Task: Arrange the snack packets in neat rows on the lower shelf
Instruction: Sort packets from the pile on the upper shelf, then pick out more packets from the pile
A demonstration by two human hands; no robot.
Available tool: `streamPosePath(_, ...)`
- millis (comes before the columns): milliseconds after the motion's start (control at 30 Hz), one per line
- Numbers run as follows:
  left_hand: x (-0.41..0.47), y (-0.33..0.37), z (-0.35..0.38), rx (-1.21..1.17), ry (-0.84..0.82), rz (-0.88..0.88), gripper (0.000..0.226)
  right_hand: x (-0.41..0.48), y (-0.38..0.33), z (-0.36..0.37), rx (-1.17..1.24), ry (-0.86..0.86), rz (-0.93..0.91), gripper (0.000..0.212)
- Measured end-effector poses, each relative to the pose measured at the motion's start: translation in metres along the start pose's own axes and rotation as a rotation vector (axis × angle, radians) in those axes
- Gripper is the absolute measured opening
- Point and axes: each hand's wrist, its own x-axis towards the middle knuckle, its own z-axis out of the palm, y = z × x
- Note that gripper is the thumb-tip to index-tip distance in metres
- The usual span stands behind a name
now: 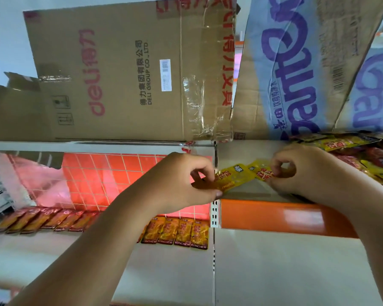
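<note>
The likeliest mishap, judging by the grips, was a dropped packet. The left hand (186, 180) pinched only the end of a yellow packet (229, 181) between thumb and curled fingers (199, 172), so glossy wrapping could have slid free. A fall from there might have landed on the finished row of packets (177, 234) lying well below those fingers on the lower shelf (274, 272) and knocked it crooked. The right hand (307, 173) pinched a second yellow packet (264, 173) in the same way, fingers tightly curled. Whether the two packets merely overlapped or were joined could not be told. If joined, pulling them apart might have torn one. The right forearm lay close to a loose pile of packets (345, 144) just right of those fingers and could have swept some off. Both held packets stretched between the two sets of fingers, touching each at its outer end and meeting in the middle. They hung above the orange shelf edge (274, 215), not yet down at the level of the row.
</note>
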Motion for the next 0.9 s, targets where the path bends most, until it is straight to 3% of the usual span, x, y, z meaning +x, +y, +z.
streamPosePath(167,-0.015,-0.036,0.003,-0.149,0.126,0.061,0.02,0.001,-0.006,-0.003,-0.027,-0.064,0.07,0.018)
streamPosePath(300,-0.03,-0.083,0.006,-0.194,0.202,0.071,0.025,0.005,-0.018,-0.004,-0.052,0.054,0.19,0.025)
streamPosePath(500,-0.051,-0.165,0.002,-0.243,0.274,0.035,0.03,0.026,-0.106,0.019,-0.063,0.108,0.255,0.023)
streamPosePath(700,-0.073,-0.239,-0.002,-0.287,0.295,-0.07,0.042,0.052,-0.205,0.093,-0.057,0.044,0.213,0.024)
streamPosePath(900,-0.103,-0.301,0.017,-0.153,0.276,-0.228,0.063,0.063,-0.218,0.222,-0.018,-0.108,0.204,0.022)
